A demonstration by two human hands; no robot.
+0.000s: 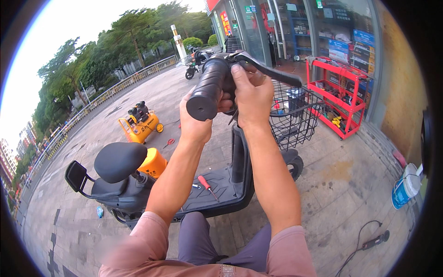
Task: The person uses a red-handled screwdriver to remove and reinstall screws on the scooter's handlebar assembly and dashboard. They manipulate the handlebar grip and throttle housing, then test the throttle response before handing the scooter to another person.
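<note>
The black ribbed handlebar grip point(211, 85) of an electric scooter points toward me, its round end closest. My left hand point(197, 123) is closed round it from below and the left, with fingertips showing on its right side. My right hand point(253, 92) pinches the brake lever's mount beside the grip, thumb on top and other fingers partly hidden. From that mount the black brake lever point(272, 72) reaches out to the right. Below my arms, a red-handled screwdriver point(207, 187) lies on the scooter's black footboard point(224, 193).
A wire basket point(294, 121) hangs at the scooter's front; its black seat point(121, 161) is left. Further off stand a yellow air compressor point(140, 125) and a red tool cart point(339, 94). A blue-and-white bucket point(406, 187) and a corded black device point(376, 241) sit at right.
</note>
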